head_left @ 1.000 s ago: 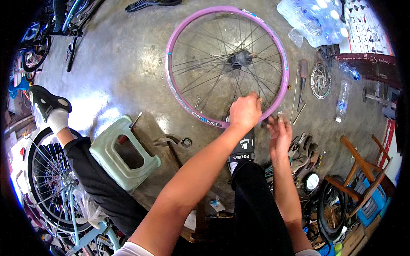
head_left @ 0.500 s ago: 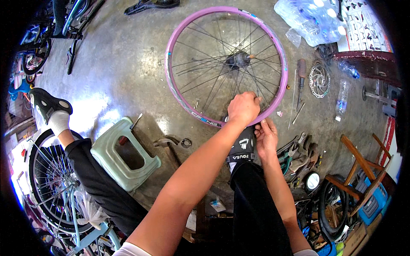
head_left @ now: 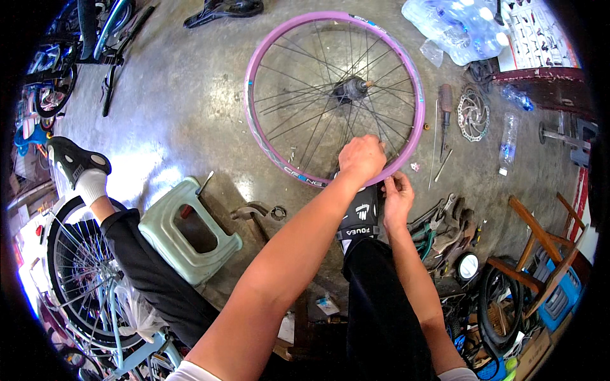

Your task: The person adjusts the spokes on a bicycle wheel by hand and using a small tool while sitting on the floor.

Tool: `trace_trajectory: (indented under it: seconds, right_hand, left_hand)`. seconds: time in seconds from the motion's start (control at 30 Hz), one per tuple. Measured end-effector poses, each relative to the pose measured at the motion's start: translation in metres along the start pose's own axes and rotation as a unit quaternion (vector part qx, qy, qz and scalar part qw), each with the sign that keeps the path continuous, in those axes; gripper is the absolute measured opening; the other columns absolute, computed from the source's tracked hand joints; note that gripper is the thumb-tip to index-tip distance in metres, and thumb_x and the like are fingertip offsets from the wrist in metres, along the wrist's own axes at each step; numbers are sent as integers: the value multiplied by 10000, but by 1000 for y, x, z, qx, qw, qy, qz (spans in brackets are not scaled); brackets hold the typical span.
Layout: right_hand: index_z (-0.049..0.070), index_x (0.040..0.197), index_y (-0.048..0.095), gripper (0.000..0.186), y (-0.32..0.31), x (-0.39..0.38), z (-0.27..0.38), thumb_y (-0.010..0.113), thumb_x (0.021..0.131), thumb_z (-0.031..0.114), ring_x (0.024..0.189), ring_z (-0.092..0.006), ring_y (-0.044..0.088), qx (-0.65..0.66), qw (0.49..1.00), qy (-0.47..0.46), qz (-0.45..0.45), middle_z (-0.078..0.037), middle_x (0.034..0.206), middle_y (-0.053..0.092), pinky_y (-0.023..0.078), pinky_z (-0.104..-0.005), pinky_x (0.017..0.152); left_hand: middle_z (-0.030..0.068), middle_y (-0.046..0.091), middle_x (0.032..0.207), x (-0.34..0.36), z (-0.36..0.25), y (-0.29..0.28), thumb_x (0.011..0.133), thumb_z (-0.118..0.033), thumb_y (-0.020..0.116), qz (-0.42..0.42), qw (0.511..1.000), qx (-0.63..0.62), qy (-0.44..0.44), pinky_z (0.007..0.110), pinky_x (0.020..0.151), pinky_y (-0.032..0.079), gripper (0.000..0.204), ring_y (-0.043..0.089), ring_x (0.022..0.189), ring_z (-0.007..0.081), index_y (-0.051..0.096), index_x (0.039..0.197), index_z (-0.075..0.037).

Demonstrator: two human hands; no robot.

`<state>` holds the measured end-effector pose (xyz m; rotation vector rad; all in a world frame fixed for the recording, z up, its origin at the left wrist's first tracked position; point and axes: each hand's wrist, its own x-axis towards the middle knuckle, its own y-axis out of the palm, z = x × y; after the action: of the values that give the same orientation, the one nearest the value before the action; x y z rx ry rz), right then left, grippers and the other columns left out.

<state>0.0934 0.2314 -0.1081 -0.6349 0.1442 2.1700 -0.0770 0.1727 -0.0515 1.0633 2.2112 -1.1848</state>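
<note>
A bicycle wheel (head_left: pixel 416 130) with a purple rim, no tyre and black spokes is in front of me, its near edge by my shoe (head_left: pixel 361 216). Its dark hub (head_left: pixel 351 90) sits at the centre of the spokes. Over the near part of the rim, my left hand (head_left: pixel 362 157) is closed on the wheel, fingers curled inward among the spokes. Just outside the rim there, my right hand (head_left: pixel 398 195) is closed in a pinch, thumb and fingertips at the rim's outer edge. Whatever lies between those fingertips is too small to make out.
Right of the wheel lie a screwdriver (head_left: pixel 446 108), a brake disc (head_left: pixel 473 115) and a plastic bottle (head_left: pixel 508 146). Pliers and gloves (head_left: pixel 454 222) lie near my right forearm. On the left are a pale green stool (head_left: pixel 162 222) and another bicycle wheel (head_left: pixel 54 238).
Both hands stay at the same part of the rim. The right hand's fingers have shifted slightly upward at the rim's outer edge. The whole view has moved a little.
</note>
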Motion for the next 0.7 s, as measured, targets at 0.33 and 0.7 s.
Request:
trace_trajectory:
  seconds: [0.33,0.7]
  right_hand:
    - [2,1175,689,205,4,-4,5,700,990,92,684,-85,557,127,988,84,-14,-13,866,644,428,-229,560]
    - [22,1152,689,179,9,0,3,700,995,106,632,-78,560,119,990,75,-20,-11,843,643,418,-220,515]
  left_hand:
    - [116,782,897,7,2,1,997,-352,583,31,999,-9,-26,460,901,564,328,735,1000,338,776,988,-88]
    - [114,782,881,9,5,0,991,-325,586,39,999,-14,-20,450,895,564,308,741,983,324,771,992,-78]
